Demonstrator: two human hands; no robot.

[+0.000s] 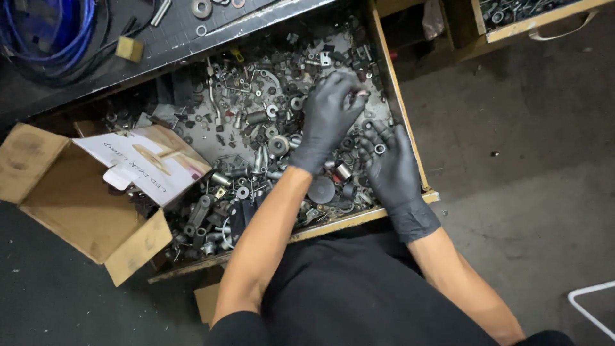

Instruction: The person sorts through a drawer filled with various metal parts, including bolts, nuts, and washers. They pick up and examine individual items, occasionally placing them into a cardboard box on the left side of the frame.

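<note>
An open wooden drawer (402,109) is filled with several loose nuts, washers, bolts and bushings (256,122). My left hand (328,122), in a black glove, reaches over the middle of the pile and pinches a small metal part (360,94) at its fingertips. My right hand (392,168), also in a black glove, rests palm up at the drawer's near right corner. It cups a few small pieces, among them a ring-shaped washer (380,148). The two hands are close together, nearly touching.
An open cardboard box (61,192) with a white carton (144,159) lying on it covers the drawer's left end. Blue cable (45,32), a wooden block (130,49) and washers (202,8) lie on the dark benchtop. Another parts drawer (532,19) sits at the top right, and a white frame (589,301) stands on the concrete floor.
</note>
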